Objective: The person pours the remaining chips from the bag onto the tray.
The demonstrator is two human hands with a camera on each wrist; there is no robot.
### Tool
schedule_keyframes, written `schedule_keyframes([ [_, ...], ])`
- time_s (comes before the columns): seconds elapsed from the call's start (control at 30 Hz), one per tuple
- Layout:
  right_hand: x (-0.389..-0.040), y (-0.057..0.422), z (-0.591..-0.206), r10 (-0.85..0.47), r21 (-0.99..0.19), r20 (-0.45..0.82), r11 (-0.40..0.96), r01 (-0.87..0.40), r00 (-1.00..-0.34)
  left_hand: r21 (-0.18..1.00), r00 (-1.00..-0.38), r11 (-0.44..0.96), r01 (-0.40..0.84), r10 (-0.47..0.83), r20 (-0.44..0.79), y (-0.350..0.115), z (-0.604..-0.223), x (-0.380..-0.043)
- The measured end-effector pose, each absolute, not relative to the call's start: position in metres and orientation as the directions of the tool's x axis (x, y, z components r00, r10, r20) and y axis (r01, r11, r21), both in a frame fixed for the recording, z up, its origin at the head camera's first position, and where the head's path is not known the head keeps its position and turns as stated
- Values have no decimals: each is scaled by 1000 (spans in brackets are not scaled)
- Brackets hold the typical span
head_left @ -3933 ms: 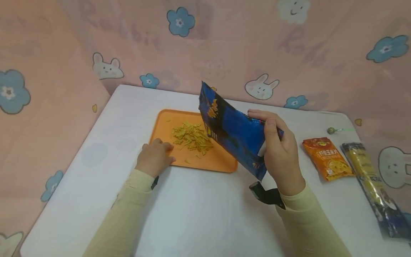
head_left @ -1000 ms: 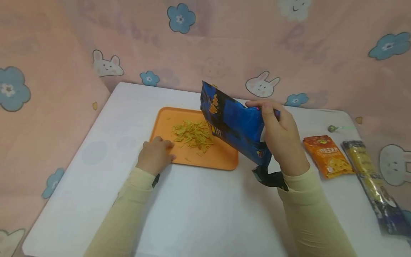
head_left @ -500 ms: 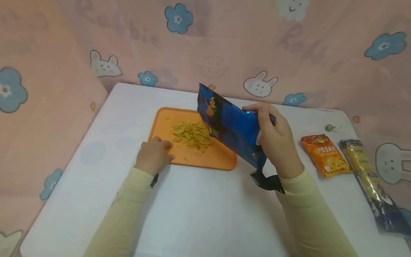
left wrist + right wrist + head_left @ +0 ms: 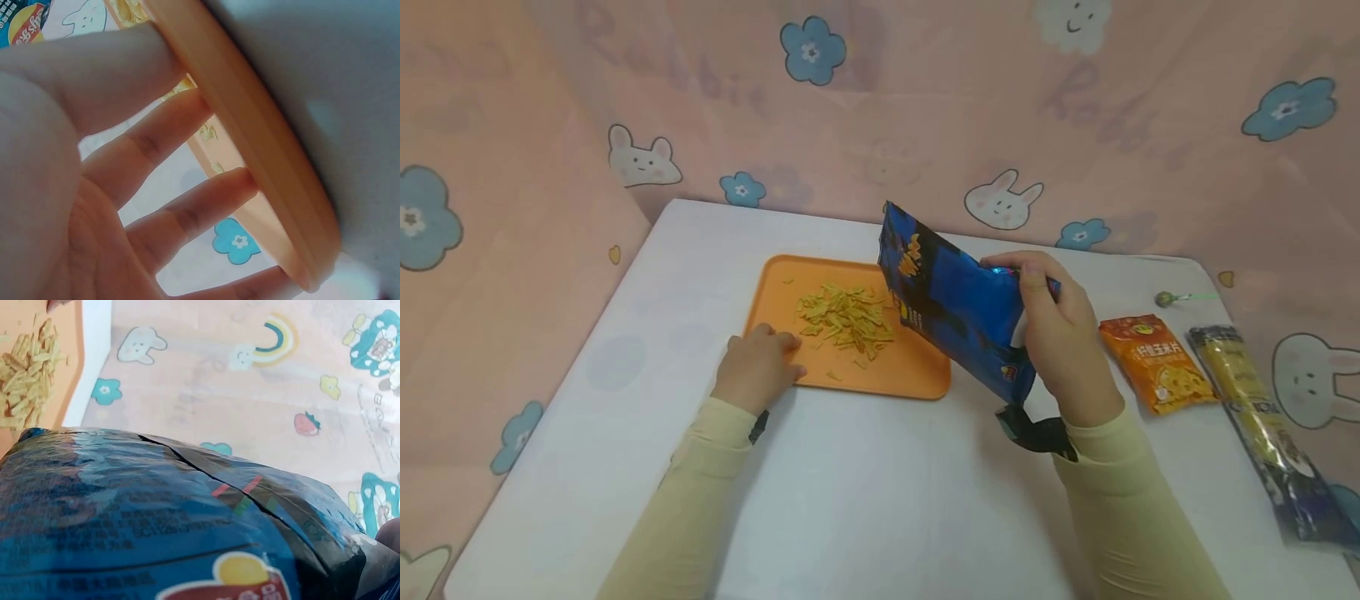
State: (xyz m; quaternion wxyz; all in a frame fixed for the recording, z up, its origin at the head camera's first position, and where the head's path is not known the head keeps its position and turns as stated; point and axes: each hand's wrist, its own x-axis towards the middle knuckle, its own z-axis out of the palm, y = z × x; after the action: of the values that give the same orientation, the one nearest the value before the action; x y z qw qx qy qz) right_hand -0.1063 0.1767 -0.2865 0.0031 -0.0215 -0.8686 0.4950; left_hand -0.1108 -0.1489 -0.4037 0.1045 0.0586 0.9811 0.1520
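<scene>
An orange tray [image 4: 902,372] lies on the white table with a pile of thin yellow chip sticks [image 4: 846,317] in it. My left hand [image 4: 756,367] rests at its near left corner. In the left wrist view spread, fairly straight fingers [image 4: 187,209] touch the tray rim [image 4: 262,137]. My right hand [image 4: 1063,337] grips a blue chip bag [image 4: 962,300] by its right end, thumb on the near face. The bag is tilted, its far end over the tray's right side. Its mouth and inside are hidden. The right wrist view is mostly filled by the bag's printed side [image 4: 125,519].
To the right lie an orange snack packet [image 4: 1159,364], a long clear and dark package with yellow contents [image 4: 1262,425], and a small green lollipop [image 4: 1165,298]. A pink patterned cloth [image 4: 880,108] hangs behind the table.
The blue bag and my right hand have shifted slightly right in the last half second. My left hand stays at the tray corner, and the chip pile looks much the same.
</scene>
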Motion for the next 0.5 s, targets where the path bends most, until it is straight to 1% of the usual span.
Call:
schedule_keyframes([
  [0.3,-104,184,-286,22,-897,-20,440,27,-1000,295,-971,952,78,140,-195,-148,-402,-111],
  [0.5,-102,188,-286,36,-899,0,438,16,-999,310,-972,949,60,127,-200,-148,-403,-111],
])
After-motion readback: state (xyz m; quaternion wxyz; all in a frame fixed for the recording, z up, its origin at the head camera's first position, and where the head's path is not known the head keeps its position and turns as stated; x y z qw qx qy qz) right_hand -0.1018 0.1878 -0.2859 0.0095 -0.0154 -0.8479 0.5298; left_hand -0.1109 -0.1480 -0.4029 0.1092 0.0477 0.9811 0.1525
